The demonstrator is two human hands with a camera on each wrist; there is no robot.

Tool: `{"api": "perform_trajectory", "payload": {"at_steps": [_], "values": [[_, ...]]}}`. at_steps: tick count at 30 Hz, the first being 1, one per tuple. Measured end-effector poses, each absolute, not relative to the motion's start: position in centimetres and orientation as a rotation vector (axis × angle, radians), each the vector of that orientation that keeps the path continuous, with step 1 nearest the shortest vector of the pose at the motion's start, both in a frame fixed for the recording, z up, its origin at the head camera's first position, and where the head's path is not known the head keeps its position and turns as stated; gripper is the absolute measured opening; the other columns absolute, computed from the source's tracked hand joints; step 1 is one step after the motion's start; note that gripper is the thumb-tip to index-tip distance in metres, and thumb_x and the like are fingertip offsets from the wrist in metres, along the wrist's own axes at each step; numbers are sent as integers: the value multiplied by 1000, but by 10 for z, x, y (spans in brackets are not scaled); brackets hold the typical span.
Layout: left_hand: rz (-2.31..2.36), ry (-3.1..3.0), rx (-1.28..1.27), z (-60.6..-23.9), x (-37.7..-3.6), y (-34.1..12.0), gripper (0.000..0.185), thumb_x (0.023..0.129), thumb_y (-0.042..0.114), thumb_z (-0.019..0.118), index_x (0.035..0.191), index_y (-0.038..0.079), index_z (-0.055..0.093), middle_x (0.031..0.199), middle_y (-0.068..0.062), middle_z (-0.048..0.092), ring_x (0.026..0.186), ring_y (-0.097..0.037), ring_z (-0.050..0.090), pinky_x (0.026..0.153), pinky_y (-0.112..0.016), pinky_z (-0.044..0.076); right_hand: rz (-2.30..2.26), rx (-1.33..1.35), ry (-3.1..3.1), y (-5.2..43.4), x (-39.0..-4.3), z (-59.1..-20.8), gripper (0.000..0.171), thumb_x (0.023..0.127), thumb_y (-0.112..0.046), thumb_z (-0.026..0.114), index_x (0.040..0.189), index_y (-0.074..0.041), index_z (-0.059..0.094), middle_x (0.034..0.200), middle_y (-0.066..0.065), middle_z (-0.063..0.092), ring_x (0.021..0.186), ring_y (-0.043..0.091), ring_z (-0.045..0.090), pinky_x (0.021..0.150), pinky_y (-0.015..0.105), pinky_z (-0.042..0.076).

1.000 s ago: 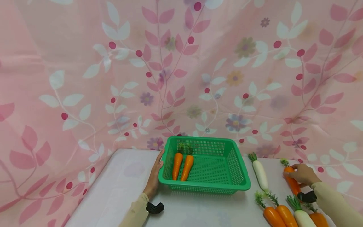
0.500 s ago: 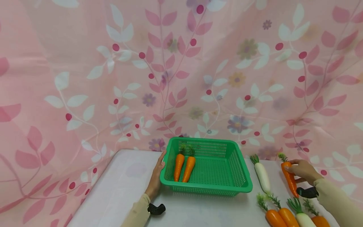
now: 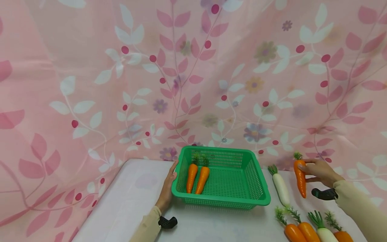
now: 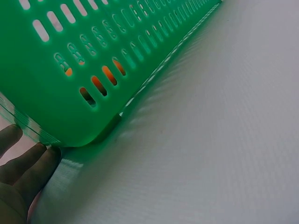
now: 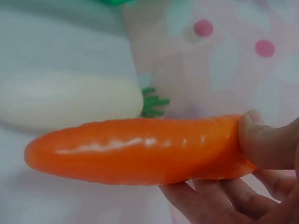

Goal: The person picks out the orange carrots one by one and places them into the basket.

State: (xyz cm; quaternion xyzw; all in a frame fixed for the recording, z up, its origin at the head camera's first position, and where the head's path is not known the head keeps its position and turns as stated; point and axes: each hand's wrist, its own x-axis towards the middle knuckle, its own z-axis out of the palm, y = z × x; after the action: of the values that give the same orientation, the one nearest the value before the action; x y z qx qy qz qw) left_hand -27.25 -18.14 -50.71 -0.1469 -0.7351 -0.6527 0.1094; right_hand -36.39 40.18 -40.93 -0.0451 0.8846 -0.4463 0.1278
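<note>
Holding an orange carrot (image 3: 300, 178) off the surface (image 3: 133, 198) with the right hand (image 3: 320, 172), tip pointing toward 6 o'clock. Resting the left hand (image 3: 167, 193) against the 9 o'clock wall of the green basket (image 3: 257, 188), two carrots (image 3: 196, 178) lying inside.

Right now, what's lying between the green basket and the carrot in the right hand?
A white radish lies on the table between the green basket and the carrot held by the right hand, seen in the head view.
</note>
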Motion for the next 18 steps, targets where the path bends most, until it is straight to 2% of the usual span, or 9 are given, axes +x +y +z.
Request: {"api": "perform_trajectory", "payload": {"at_steps": [5, 8, 12, 18], "values": [[-1923, -2156, -427, -514, -278, -182, 52, 108, 23, 27, 160, 19, 18, 166, -5, 12, 152, -28, 12, 116, -64, 11, -1372, -206, 2496, 385, -365, -396, 62, 103, -30, 51, 140, 17, 32, 111, 15, 65, 104, 30, 65, 87, 55, 54], [-1946, -2158, -432, -517, -280, -183, 52, 108, 23, 26, 160, 19, 18, 166, -5, 11, 151, -30, 13, 116, -64, 12, -1394, -233, 2459, 376, -367, -389, 65, 103, -31, 51, 143, 15, 28, 114, 14, 64, 106, 30, 64, 89, 55, 53], [-1950, -2144, -404, -533, -290, -185, 51, 109, 26, 25, 159, 26, 19, 166, -2, 12, 150, -30, 15, 115, -64, 13, -1415, -236, 2410, 365, -370, -384, 71, 103, -32, 51, 146, 14, 20, 117, 14, 61, 106, 27, 64, 91, 54, 53], [-1901, -2144, -373, -541, -295, -184, 51, 108, 35, 26, 158, 32, 22, 166, 3, 16, 150, -26, 17, 116, -64, 14, -1468, -293, 2353, 348, -372, -376, 67, 104, -28, 50, 147, 13, 20, 116, 12, 63, 102, 26, 67, 91, 53, 53]]}}
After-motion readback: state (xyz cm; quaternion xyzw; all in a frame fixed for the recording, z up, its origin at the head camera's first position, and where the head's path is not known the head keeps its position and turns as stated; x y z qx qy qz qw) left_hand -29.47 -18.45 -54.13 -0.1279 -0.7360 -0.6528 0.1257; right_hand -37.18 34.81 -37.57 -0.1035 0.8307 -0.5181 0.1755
